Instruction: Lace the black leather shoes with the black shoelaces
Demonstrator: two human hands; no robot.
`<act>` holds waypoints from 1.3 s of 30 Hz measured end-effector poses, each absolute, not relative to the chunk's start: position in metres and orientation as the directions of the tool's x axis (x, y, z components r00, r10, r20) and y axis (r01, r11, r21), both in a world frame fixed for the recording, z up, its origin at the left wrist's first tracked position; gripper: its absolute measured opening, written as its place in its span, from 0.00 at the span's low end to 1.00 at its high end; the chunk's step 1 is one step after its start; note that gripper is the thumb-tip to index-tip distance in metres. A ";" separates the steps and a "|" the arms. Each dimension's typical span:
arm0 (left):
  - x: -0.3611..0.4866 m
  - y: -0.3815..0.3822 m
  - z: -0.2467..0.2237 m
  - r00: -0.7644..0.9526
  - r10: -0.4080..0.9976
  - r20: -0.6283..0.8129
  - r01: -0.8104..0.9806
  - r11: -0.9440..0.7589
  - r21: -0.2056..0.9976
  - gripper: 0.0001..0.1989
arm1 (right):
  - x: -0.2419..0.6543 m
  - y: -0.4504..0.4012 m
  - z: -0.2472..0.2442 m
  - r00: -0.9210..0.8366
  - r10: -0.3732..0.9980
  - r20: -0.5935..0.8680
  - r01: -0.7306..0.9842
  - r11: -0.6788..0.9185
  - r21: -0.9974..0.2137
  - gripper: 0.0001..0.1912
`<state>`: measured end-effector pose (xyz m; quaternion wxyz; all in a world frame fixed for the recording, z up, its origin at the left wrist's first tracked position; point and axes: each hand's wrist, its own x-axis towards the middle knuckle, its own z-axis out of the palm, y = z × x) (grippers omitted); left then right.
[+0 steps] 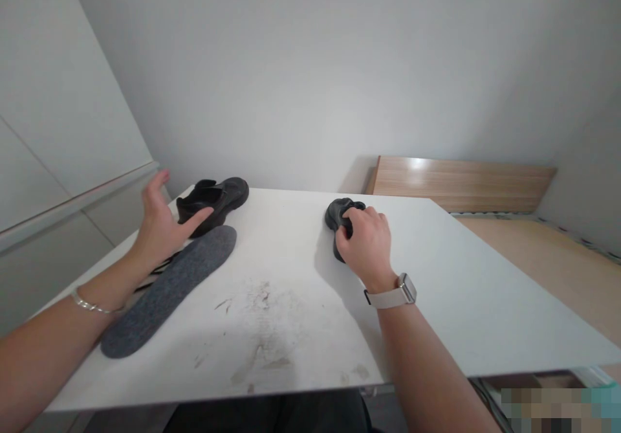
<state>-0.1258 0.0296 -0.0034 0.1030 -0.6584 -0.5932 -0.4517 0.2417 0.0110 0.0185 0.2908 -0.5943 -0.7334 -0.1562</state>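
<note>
A black shoe [228, 195] lies at the far left of the white table [291, 277]. Just in front of its heel end is my left hand [162, 222], fingers spread from the thumb and nothing in them; I cannot tell whether the thumb touches the shoe. A grey felt insole [174, 287] lies slanted beside my left wrist, with something black-and-white striped partly hidden beneath my arm. On the right, my right hand [367, 242] is closed on a second black shoe [336, 213], its fingers at the opening; the hand covers much of that shoe.
Dark scuffs and stains [264, 323] mark the table's near middle. A grey wall [310, 83] rises behind it, and white cabinet panels [58, 135] stand at the left. Beyond the right edge are a wooden headboard [466, 184] and a bed base [557, 252].
</note>
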 end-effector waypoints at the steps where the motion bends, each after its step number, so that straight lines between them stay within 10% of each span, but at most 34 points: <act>1: -0.119 0.024 0.002 -0.072 0.651 0.756 0.883 -0.311 0.352 0.41 | 0.233 0.006 0.019 -0.167 0.745 0.645 0.947 0.304 -0.106 0.06; 5: -0.078 0.006 0.012 0.236 0.719 0.654 0.742 -0.568 0.356 0.15 | 0.195 -0.015 0.012 -0.375 0.619 0.690 0.845 0.535 -0.020 0.04; 15: -0.032 -0.004 0.019 0.505 0.754 0.420 0.503 -0.653 0.567 0.16 | 0.163 -0.038 0.008 -0.632 0.382 0.674 0.426 0.898 -0.110 0.13; 22: -0.014 -0.001 0.029 0.522 0.776 0.353 0.752 -0.614 0.238 0.20 | 0.190 0.004 0.044 -0.588 0.584 0.560 0.484 0.808 -0.335 0.06; 25: 0.000 0.002 0.033 0.519 0.796 0.312 0.821 -0.566 0.079 0.16 | 0.201 0.021 0.040 -0.656 0.642 0.396 0.518 0.765 -0.383 0.18; 39: -0.004 0.003 -0.001 0.421 0.540 0.729 0.751 -0.658 0.055 0.10 | 0.187 0.008 0.003 -0.420 0.685 0.596 0.569 0.710 -0.415 0.05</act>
